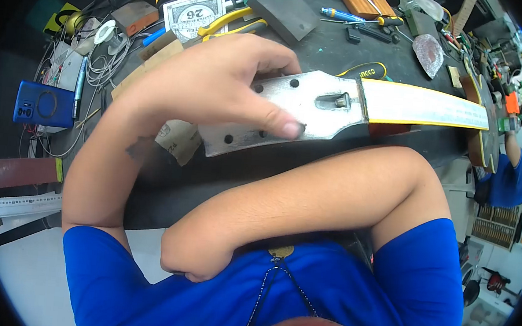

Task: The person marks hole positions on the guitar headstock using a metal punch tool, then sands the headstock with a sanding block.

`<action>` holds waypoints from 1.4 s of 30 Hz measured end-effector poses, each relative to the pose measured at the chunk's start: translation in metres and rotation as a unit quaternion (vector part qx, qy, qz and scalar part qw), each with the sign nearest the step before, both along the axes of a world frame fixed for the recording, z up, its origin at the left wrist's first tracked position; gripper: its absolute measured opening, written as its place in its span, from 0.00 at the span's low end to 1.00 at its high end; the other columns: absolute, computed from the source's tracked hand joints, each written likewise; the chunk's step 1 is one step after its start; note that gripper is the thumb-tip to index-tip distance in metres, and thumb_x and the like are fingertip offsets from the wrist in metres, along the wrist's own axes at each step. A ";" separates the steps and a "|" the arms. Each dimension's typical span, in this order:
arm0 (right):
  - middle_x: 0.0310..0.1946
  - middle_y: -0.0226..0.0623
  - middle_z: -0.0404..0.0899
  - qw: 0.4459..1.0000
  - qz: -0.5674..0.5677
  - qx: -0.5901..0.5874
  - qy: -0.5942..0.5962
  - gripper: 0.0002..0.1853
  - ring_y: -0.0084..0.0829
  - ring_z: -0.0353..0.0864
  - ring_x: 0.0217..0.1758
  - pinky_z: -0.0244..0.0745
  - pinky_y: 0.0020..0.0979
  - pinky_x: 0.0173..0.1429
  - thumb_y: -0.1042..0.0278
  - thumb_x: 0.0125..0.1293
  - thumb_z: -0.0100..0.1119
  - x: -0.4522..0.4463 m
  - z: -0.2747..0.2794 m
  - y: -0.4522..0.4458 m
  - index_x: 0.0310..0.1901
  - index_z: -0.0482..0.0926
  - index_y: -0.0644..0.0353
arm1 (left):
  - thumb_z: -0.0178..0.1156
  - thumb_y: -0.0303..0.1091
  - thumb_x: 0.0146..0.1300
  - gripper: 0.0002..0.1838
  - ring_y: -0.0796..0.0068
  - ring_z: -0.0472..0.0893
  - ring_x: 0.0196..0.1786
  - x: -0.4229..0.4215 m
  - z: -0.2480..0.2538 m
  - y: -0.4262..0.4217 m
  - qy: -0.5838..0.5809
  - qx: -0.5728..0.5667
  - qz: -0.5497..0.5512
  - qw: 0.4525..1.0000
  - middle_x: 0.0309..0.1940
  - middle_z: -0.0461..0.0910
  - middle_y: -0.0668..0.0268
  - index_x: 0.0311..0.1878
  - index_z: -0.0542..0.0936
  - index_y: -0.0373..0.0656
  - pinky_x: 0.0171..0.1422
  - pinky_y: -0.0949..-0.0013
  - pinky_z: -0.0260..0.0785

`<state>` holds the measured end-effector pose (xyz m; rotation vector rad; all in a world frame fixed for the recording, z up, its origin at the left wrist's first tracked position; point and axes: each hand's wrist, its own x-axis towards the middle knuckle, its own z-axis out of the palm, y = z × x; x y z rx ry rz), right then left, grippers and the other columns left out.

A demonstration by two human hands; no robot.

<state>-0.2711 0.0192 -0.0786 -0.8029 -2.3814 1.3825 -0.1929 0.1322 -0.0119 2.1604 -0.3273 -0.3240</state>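
Observation:
An unstrung guitar headstock [322,122], silvery with round tuner holes and a truss-rod slot, lies across the bench. My left hand [236,87] reaches over it from the left. Its thumb, dark at the tip, presses on the top face, while the fingers bend over the far edge and are partly hidden. Rightwards runs the neck [428,105], its fingerboard covered in pale tape with yellow edging. The curved guitar body [479,113] shows at the right. My right hand [196,250] is closed in front of my chest, apart from the guitar, its fingers mostly hidden underneath.
Behind the headstock lie a dark grey block [283,10], yellow-handled pliers [226,24] and a guitar string packet [194,15]. A blue phone [45,103] and tangled cables are at the left. Sandpaper [178,141] sits under my left wrist. Another person [515,171] is at far right.

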 end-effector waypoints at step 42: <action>0.45 0.58 0.90 0.998 0.011 0.040 -0.049 0.18 0.58 0.88 0.48 0.81 0.54 0.55 0.61 0.69 0.62 -0.003 0.004 -0.001 0.47 0.91 0.68 | 0.75 0.33 0.49 0.28 0.48 0.85 0.56 -0.016 0.007 -0.024 -0.417 0.190 -0.040 0.888 0.55 0.84 0.52 0.57 0.85 0.37 0.59 0.52 0.79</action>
